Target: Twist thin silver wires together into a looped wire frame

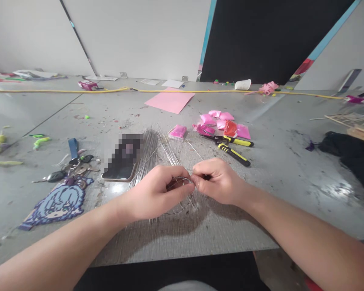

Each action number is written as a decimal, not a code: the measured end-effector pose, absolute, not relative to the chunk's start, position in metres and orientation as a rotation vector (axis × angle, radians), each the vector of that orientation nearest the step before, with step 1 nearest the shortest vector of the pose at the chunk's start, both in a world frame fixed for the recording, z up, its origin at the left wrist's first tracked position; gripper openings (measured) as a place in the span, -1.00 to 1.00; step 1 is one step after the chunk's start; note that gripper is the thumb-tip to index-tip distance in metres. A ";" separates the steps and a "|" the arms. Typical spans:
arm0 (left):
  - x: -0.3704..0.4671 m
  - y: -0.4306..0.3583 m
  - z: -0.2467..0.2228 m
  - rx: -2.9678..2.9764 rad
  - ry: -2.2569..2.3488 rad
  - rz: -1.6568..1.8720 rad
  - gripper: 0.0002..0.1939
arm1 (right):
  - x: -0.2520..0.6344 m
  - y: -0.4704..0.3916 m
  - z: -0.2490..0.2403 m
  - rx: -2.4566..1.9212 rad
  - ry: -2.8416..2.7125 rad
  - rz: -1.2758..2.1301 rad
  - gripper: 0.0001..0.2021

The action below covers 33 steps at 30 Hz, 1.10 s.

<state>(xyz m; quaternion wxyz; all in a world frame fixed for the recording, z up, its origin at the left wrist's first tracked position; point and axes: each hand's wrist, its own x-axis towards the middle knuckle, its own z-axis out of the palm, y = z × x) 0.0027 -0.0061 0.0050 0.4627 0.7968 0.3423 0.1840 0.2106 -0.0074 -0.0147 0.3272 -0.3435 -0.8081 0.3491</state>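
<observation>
My left hand (160,192) curls its thumb and fingers around a shape of bent silver wire (182,208), part of which shows below the palm. Thumb and fingertips of my right hand (219,182) pinch the wire at its edge, touching my left fingertips. The exact spot between the fingers is hidden. Beside my left hand lies a bundle of straight silver wires (147,151), with a few loose wires (170,151) fanned out beyond the hands. Pliers with yellow and black handles (233,155) rest just past my right hand.
Pink packets (208,119) and a red one (230,129) lie behind the pliers. Left are a phone (123,159), keys (56,176) and a pixel-style bead charm (59,202). Further off are pink paper (170,100), a yellow cord (109,92), a white cup (242,84) and black cloth (348,157).
</observation>
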 end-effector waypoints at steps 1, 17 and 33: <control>0.003 -0.006 0.004 1.960 0.859 0.446 -0.74 | 0.211 -0.007 -0.013 -0.890 -2.151 0.819 -0.64; -0.001 -0.004 0.007 1.877 0.813 0.489 -0.79 | 0.210 -0.013 -0.016 -0.978 -1.879 1.394 -0.71; 0.000 -0.007 0.008 1.991 0.879 0.415 -0.79 | 0.213 -0.012 -0.006 -0.757 -2.327 0.347 -0.68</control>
